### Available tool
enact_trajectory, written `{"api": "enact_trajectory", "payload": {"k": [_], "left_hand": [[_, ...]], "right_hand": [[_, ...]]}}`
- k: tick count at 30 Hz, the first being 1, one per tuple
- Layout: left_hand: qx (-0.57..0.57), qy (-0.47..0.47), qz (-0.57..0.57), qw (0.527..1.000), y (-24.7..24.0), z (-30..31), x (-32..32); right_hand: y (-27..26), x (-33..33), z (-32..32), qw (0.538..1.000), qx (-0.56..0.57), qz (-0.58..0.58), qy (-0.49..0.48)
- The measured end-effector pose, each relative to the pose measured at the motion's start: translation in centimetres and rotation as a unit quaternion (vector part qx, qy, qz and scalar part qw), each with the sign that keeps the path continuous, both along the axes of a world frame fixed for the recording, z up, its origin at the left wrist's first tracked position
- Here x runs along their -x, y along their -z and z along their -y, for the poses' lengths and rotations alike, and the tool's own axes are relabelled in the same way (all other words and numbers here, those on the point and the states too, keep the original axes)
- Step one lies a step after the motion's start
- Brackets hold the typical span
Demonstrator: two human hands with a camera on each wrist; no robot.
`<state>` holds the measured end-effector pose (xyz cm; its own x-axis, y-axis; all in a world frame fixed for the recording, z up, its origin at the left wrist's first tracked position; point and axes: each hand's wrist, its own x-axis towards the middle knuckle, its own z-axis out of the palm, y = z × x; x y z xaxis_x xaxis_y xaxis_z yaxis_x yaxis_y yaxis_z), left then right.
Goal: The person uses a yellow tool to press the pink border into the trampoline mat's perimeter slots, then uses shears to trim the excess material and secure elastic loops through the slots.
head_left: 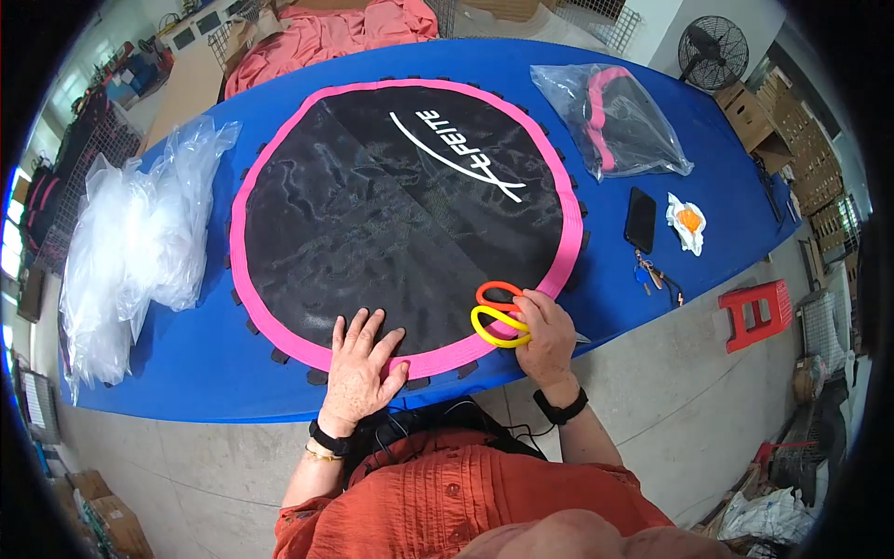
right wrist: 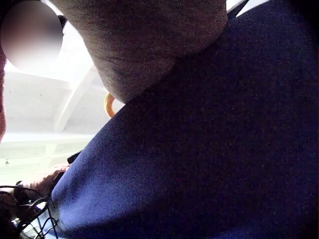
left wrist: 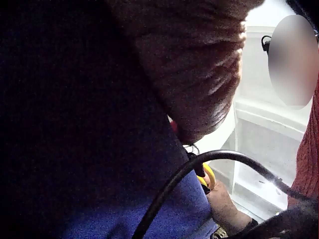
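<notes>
A round black trampoline mat (head_left: 372,214) with a pink border and white lettering lies flat on the blue-covered table. Small black tabs stick out around its rim. My left hand (head_left: 358,368) rests on the near edge of the mat, fingers spread over the border and the black fabric. At the near right edge, my right hand (head_left: 549,340) holds scissors (head_left: 503,343) with one red and one yellow handle loop. The loops point left over the mat, and a blade tip shows to the right of the hand. Both wrist views mostly show the undersides of the hands and the dark blue cover.
Clear plastic bags (head_left: 140,252) are heaped at the table's left. A bagged mat (head_left: 619,121) lies at the back right. Nearer are a phone (head_left: 641,219), keys (head_left: 649,272) and an orange item on white paper (head_left: 689,220). A red stool (head_left: 754,317) stands on the floor.
</notes>
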<state>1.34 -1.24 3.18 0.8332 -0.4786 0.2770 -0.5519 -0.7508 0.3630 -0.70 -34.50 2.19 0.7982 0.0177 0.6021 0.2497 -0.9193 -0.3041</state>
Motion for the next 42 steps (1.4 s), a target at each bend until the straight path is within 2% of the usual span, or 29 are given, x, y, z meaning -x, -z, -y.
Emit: {"api": "enact_trajectory", "payload": {"k": [42], "left_hand": [[0.005,0.003,-0.001,1.0,0.2,-0.1,0.0]], "right_hand": [[0.9,-0.2,0.3,1.0,0.008,0.018,-0.005]]}}
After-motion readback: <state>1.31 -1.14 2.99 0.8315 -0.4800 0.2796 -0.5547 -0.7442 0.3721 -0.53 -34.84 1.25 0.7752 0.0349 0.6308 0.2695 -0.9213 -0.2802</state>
